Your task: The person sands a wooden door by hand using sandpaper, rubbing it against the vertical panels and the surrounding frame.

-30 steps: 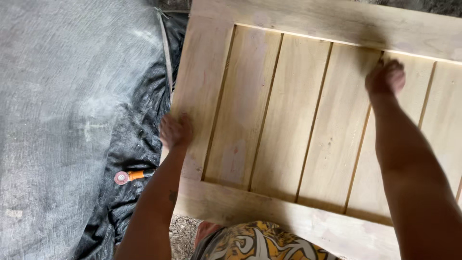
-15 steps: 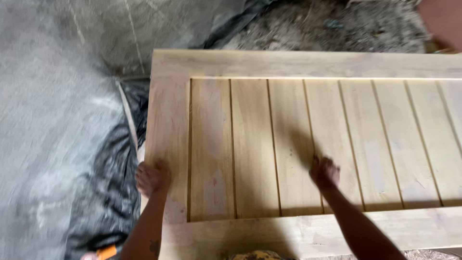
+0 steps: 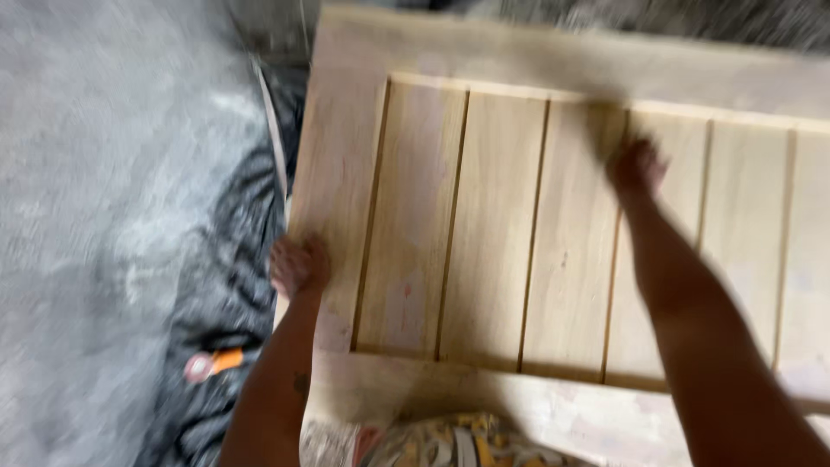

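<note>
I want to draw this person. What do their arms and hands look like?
Both arms are bare, with no sleeves, gloves, watch or rings visible. The left forearm has a small dark mark, maybe a tattoo. The left hand and right hand are blurred.

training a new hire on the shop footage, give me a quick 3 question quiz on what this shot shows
1. True or false: the left hand rests at the left edge of the wooden panel.
2. Where is the right hand? A) on the slats near the panel's top rail B) on the dark sheet C) lifted clear of the panel
3. What small thing lies on the dark sheet beside the left forearm?

Key: 1 true; 2 A; 3 an orange-handled tool, too blurred to identify further.
</note>
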